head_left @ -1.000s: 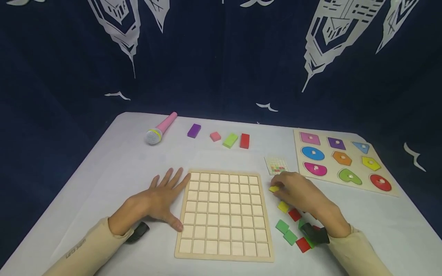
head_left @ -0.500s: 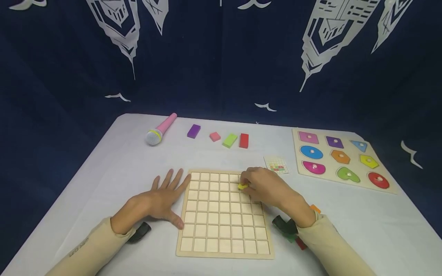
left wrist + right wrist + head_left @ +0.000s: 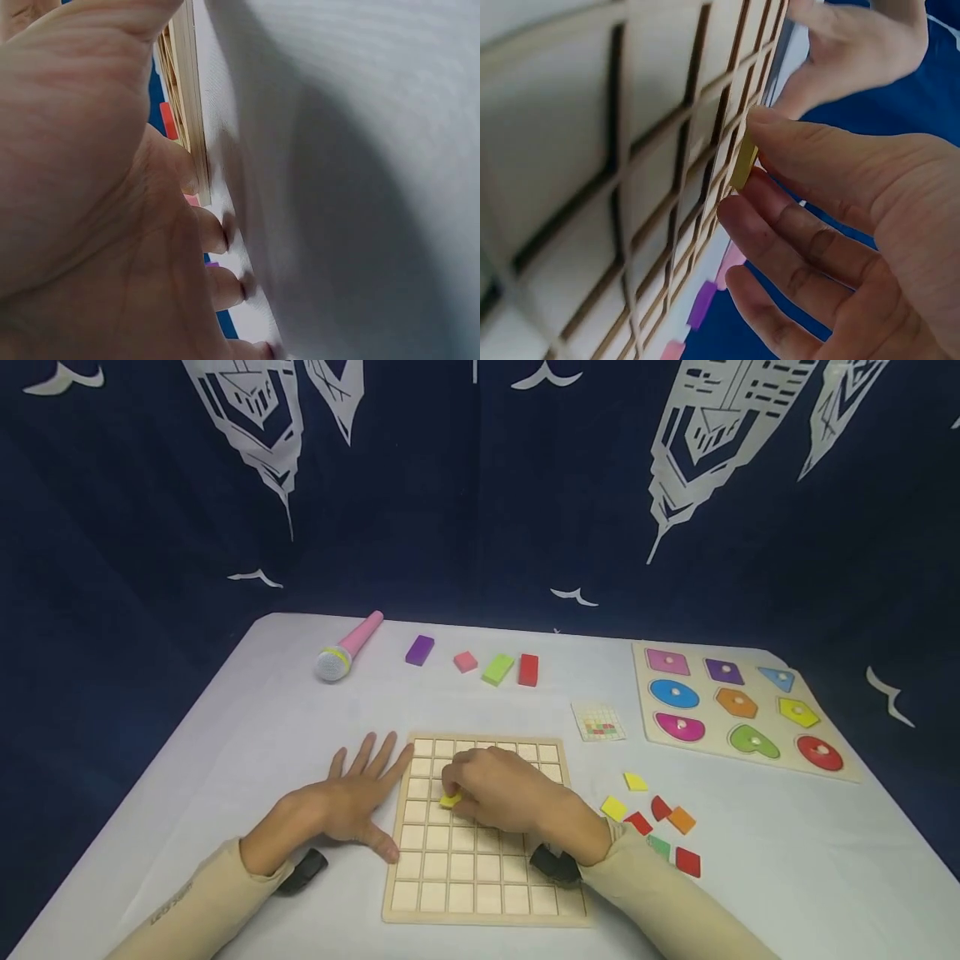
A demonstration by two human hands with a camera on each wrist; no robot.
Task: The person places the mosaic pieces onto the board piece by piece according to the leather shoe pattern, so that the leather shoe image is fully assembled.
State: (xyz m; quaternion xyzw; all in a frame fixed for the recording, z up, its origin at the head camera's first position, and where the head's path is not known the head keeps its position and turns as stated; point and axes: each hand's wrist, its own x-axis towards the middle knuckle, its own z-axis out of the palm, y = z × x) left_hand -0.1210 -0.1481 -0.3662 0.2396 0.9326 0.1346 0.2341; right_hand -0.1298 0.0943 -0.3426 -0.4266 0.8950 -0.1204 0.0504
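Thumb and fingers of my right hand (image 3: 501,789) pinch a small yellow tile (image 3: 449,801) over the left-middle part of a wooden grid board (image 3: 487,896). In the right wrist view, the yellow tile (image 3: 743,161) stands tilted between thumb and fingertip, close to the grid. My left hand (image 3: 341,806) lies with its fingers spread at the board's left side, thumb and index finger right at the frame. From the left wrist view, the board's edge (image 3: 187,82) runs beside the left fingers. The right hand and forearm cover part of the grid.
Loose tiles in yellow (image 3: 613,808), red (image 3: 687,862), orange (image 3: 682,820) and green lie right of the board. A small pattern card (image 3: 598,722) and a knob puzzle (image 3: 742,760) are farther back. Blocks (image 3: 498,669) and a toy microphone (image 3: 348,647) stand along the back.
My right hand has carried the yellow tile left from the loose tiles to over the board's left-middle cells. The left hand stays at the board's edge.
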